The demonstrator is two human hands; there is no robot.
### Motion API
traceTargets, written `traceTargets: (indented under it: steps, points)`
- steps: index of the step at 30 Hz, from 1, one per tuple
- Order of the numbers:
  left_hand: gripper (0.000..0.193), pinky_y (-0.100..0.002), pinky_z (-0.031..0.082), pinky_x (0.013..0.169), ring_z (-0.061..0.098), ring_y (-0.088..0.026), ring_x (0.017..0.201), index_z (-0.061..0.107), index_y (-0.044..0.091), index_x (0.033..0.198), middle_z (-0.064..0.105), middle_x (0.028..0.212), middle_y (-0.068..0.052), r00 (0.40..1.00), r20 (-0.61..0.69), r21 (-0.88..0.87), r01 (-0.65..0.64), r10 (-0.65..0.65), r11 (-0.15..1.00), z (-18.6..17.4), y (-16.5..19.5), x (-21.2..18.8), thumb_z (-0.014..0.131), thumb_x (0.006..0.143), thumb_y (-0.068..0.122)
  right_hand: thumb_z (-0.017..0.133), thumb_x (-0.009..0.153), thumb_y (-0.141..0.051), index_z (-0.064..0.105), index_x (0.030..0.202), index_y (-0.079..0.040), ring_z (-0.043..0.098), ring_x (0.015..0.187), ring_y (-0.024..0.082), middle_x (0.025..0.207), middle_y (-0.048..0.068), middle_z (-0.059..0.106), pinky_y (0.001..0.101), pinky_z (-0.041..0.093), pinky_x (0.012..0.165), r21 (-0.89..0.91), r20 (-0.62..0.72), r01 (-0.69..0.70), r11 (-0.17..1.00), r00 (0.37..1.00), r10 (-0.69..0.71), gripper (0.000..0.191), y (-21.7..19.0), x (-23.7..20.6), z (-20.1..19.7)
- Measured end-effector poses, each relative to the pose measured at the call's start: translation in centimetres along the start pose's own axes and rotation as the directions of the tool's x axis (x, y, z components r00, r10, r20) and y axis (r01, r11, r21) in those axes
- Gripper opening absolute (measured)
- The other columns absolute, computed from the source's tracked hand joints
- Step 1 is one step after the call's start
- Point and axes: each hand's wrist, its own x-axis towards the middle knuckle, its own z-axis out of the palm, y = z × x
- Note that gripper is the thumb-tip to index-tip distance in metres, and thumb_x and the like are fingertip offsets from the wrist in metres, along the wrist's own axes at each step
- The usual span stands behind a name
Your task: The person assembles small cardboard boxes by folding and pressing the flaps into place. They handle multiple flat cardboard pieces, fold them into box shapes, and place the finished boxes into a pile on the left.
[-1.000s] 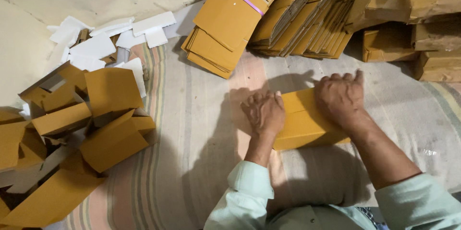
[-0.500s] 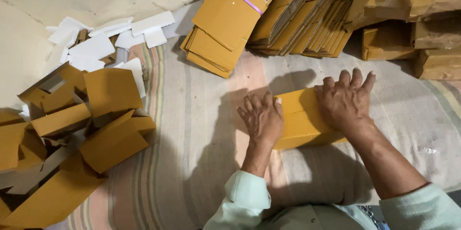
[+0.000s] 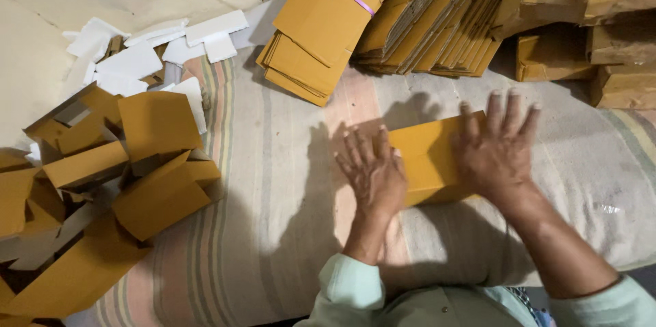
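pressing down with both palms, we have the flat yellow card blank [image 3: 430,163] pinned to the striped cloth [image 3: 273,218] between and under our hands. our left hand [image 3: 374,171] lies flat on its near-left end, fingers spread and pointing away from us; our right hand [image 3: 495,149] lies flat on its far-right end, fingers splayed wide, tips reaching past the far edge. neither hand pinches anything. the blank's long axis runs from one hand to the other, tilting up slightly toward the right one, so each hand covers one end and only the middle strip shows. both hands touch it, so we judge neither nearer. beyond our fingertips sits a tied bundle of flat blanks [image 3: 321,26]; well off to the left of our left hand lies a heap of folded boxes [image 3: 137,170].
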Motion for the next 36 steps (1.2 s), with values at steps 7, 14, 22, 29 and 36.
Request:
traceTargets:
  steps: [7,14,22,29,36]
  points:
    - [0.063,-0.07,-0.005,0.118,0.0,-0.049,0.153,0.024,0.019,0.161,0.007,0.167,-0.029,0.996,-0.042,-0.023,-0.076,0.075,0.997,0.3,1.4,-0.5,0.033,0.105,0.044,0.016,0.102,-0.059,0.012,0.165,-0.024,-0.001,0.151,0.047,0.166,0.02,0.006,0.0654,-0.004,0.119,0.024,-0.034,0.07,0.997,0.997,-0.069,0.072,-1.5,-0.9,-0.1]
    - [0.063,-0.07,-0.006,0.116,0.0,-0.051,0.153,0.026,0.017,0.161,0.009,0.165,-0.03,0.994,-0.104,0.026,-0.034,0.036,0.999,-0.1,-0.5,-1.6,0.035,0.104,0.042,0.008,0.102,-0.051,0.01,0.163,-0.017,0.004,0.148,0.045,0.165,0.022,0.006,0.0646,-0.001,0.12,-0.333,0.02,0.046,0.942,0.999,-0.042,0.07,0.0,-2.8,-1.3]
    - [0.065,-0.065,-0.003,0.122,0.007,-0.045,0.156,0.028,0.013,0.161,0.015,0.17,-0.019,0.982,-0.096,-0.082,-0.171,0.163,0.982,0.4,0.0,-2.0,0.031,0.105,0.044,0.015,0.102,-0.052,0.018,0.16,-0.012,0.007,0.155,0.033,0.166,0.017,0.01,0.0508,0.005,0.124,-0.049,-0.094,0.188,0.981,0.977,-0.192,0.07,-1.1,-2.5,-1.0]
    - [0.066,-0.064,-0.003,0.125,0.007,-0.044,0.157,0.028,0.011,0.162,0.017,0.17,-0.014,0.984,-0.066,-0.053,-0.168,0.164,0.984,1.2,1.1,0.1,0.03,0.106,0.047,0.015,0.101,-0.053,0.018,0.161,-0.012,0.005,0.155,0.039,0.17,0.019,0.011,0.0516,0.001,0.12,-0.079,0.02,0.18,0.981,0.984,-0.179,0.073,-2.0,-0.3,0.1]
    - [0.065,-0.067,-0.004,0.119,0.005,-0.045,0.153,0.029,0.011,0.16,0.014,0.169,-0.015,0.981,-0.072,-0.091,-0.189,0.183,0.978,1.2,-0.1,1.3,0.031,0.104,0.044,0.017,0.102,-0.054,0.022,0.162,-0.01,0.01,0.154,0.033,0.165,0.017,0.018,0.05,0.004,0.123,-0.01,-0.139,0.168,0.986,0.976,-0.168,0.074,0.1,0.6,0.8]
